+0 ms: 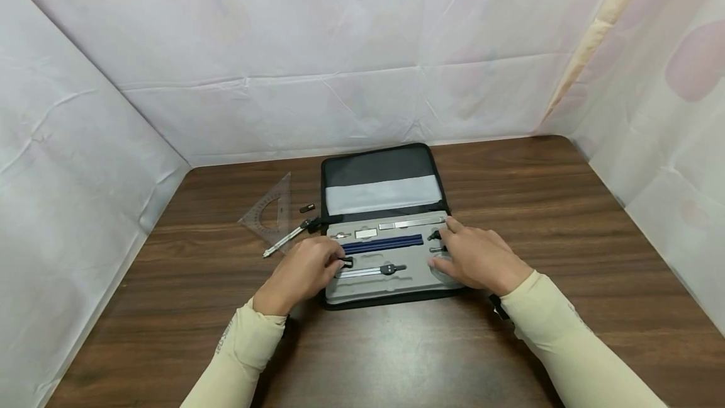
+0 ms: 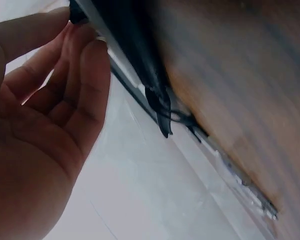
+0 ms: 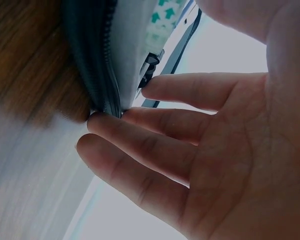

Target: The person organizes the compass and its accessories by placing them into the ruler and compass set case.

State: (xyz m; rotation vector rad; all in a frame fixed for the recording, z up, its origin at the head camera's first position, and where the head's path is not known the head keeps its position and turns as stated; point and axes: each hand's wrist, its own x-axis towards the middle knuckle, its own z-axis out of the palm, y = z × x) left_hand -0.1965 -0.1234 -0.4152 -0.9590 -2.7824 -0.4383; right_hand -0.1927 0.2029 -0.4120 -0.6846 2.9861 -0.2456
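An unzipped drawing-instrument case (image 1: pixel 376 172) lies on the table, its grey tray (image 1: pixel 419 257) facing me. My left hand (image 1: pixel 303 269) is at the tray's left side. Its thumb and fingertips pinch a small black piece (image 1: pixel 347 262), also partly visible at the fingertips in the left wrist view. Just below lies a silver compass (image 1: pixel 370 271) in its slot. My right hand (image 1: pixel 478 257) rests at the tray's right edge with fingers extended, partly covering small black fittings (image 1: pixel 435 235) and a clear round item (image 1: pixel 444 274). In the right wrist view its fingers touch the zipper edge (image 3: pixel 102 75).
Dark blue pencils (image 1: pixel 382 244), a white eraser (image 1: pixel 365 233) and a long silver strip (image 1: pixel 419 222) sit in the tray. Left of the case lie a clear set square (image 1: pixel 255 216), a second compass (image 1: pixel 286 242) and a small black block (image 1: pixel 307 208). White sheeting surrounds the table.
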